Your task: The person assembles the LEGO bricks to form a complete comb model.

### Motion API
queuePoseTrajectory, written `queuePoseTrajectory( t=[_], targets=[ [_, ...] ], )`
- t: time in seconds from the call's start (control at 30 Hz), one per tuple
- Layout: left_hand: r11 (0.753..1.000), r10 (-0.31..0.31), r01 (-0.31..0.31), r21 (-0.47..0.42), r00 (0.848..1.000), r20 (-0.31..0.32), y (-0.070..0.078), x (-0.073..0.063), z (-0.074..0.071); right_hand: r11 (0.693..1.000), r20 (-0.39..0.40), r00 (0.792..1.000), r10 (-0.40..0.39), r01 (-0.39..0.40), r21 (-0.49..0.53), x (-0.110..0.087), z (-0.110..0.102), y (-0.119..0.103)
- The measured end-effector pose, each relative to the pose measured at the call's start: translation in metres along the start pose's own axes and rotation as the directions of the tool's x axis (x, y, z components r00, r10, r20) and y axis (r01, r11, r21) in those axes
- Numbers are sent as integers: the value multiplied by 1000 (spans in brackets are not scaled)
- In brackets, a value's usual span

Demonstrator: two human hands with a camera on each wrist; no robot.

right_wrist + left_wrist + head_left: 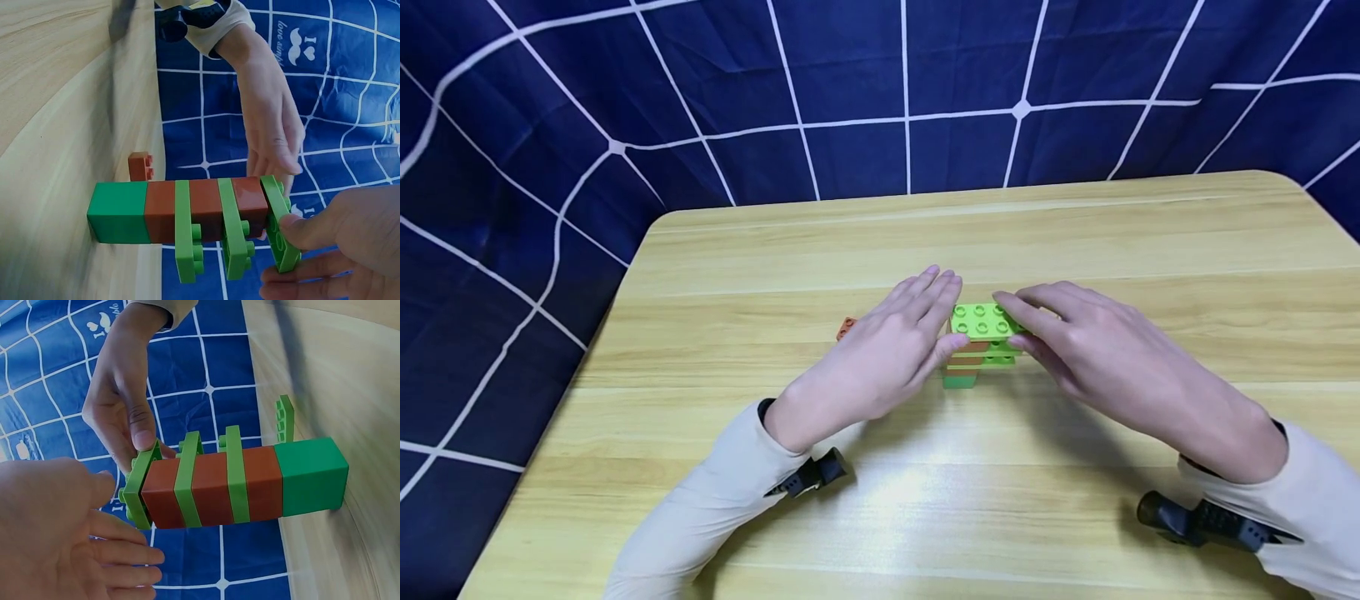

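A tower of toy building bricks stands upright on the table: a dark green brick (314, 478) at the bottom, then brown-red bricks (160, 203) alternating with light green plates (185, 228) that jut out to one side. My right hand (1097, 342) pinches the end of the top light green plate (981, 322) between thumb and fingers. In the right wrist view that plate sits slightly tilted over the uppermost brown-red brick (250, 197). Fingers extended, my left hand (880, 350) is on the tower's other side, its thumb tip right at the top plate's edge.
A loose brown-red brick (846, 327) lies on the wooden table (760, 258), partly behind my left hand. In the left wrist view, another light green plate (285, 419) is beyond the tower, near the tabletop. A blue gridded cloth (850, 83) hangs behind the table.
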State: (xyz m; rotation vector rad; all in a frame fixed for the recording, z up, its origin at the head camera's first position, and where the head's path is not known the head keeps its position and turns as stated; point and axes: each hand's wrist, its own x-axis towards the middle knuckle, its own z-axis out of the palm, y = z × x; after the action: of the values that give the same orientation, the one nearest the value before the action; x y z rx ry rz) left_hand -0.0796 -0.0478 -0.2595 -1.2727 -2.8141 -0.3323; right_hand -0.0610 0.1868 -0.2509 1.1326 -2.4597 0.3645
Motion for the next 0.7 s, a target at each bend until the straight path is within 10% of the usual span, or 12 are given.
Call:
queuePoseTrajectory(
  t=[0.7],
  targets=[
    [997, -70, 72, -25, 993, 95, 1, 11, 0, 999, 21, 999, 27, -28, 35, -1, 3, 0]
  ],
)
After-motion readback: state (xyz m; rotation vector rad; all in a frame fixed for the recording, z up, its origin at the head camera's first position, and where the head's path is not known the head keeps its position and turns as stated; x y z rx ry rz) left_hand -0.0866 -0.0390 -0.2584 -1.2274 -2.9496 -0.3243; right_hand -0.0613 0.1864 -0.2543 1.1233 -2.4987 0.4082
